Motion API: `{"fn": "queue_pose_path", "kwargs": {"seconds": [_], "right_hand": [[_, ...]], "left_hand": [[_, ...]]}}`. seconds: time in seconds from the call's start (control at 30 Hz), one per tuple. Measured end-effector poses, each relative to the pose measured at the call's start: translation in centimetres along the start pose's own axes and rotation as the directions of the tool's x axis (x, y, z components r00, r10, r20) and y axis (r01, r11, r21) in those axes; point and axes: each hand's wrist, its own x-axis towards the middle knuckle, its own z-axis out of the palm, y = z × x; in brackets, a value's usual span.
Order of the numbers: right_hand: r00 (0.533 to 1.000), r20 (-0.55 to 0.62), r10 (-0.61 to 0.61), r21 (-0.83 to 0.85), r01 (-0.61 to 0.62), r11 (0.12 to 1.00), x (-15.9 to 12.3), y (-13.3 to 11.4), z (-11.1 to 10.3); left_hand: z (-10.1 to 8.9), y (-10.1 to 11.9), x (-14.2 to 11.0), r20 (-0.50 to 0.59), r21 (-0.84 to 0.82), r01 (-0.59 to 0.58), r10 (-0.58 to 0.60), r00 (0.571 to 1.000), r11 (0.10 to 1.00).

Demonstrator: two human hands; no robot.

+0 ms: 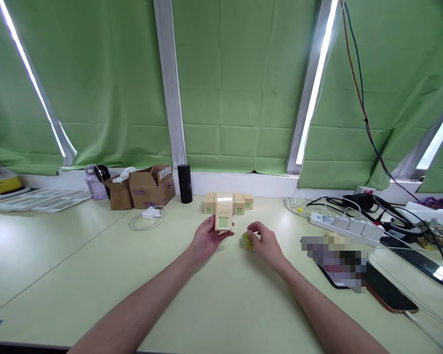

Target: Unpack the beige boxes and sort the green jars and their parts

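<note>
My left hand (206,239) is closed around a small tan cardboard box (223,215) with a green square on its front, held tilted above the table. A hand's width to the right, my right hand (266,245) pinches a small yellow-green item (247,241), maybe wrapped in clear plastic; its exact kind is too small to make out. Behind the held box stand several similar tan boxes (239,204) in a row, each with a green square low on the front. The held box partly hides them.
Brown cartons (147,189) and a black cylinder (185,184) stand at the back left, with a white charger (150,213) in front. On the right lie a white power strip (345,227), tangled cables and phones (389,290). Green blinds (243,98) hang behind the table.
</note>
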Motion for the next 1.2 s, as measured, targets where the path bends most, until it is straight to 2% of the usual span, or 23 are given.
{"fn": "queue_pose_path", "kwargs": {"seconds": [0.13, 0.3, 0.57, 0.7, 0.8, 1.0, 1.2], "right_hand": [[0.999, -0.042, -0.026, -0.010, 0.025, 1.000, -0.4, -2.0, -0.5], [1.000, -0.014, -0.008, 0.138, 0.010, 0.990, -1.1, -4.5, -0.5], [0.989, 0.141, 0.037, 0.378, -0.088, 0.921, -0.9, -4.5, 0.0], [0.982, 0.167, 0.086, 0.532, -0.163, 0.831, -0.6, -4.8, -0.4], [0.982, 0.144, 0.126, 0.591, -0.188, 0.785, -0.5, -5.0, -0.9], [0.975, 0.121, 0.186, 0.622, -0.220, 0.751, -0.4, -5.3, -1.3], [0.961, 0.182, 0.209, 0.621, -0.277, 0.733, -0.7, -5.8, -1.3]], "left_hand": [[0.5, 0.2, -0.3, 0.026, -0.024, 0.032, -0.031, 0.999, 0.999], [1.1, 0.0, -0.7, 0.095, -0.020, 0.037, -0.035, 0.995, 0.999], [1.9, -0.8, -1.3, 0.119, 0.068, 0.038, -0.046, 0.992, 0.997], [2.0, -0.7, -1.4, 0.084, 0.159, -0.038, 0.025, 0.996, 0.987], [1.9, -0.5, -1.6, 0.125, 0.232, -0.109, 0.081, 0.989, 0.967], [2.4, -1.1, -2.1, 0.246, 0.364, -0.214, 0.128, 0.961, 0.907], [2.7, -1.9, -2.2, 0.255, 0.415, -0.269, 0.173, 0.951, 0.869]]}}
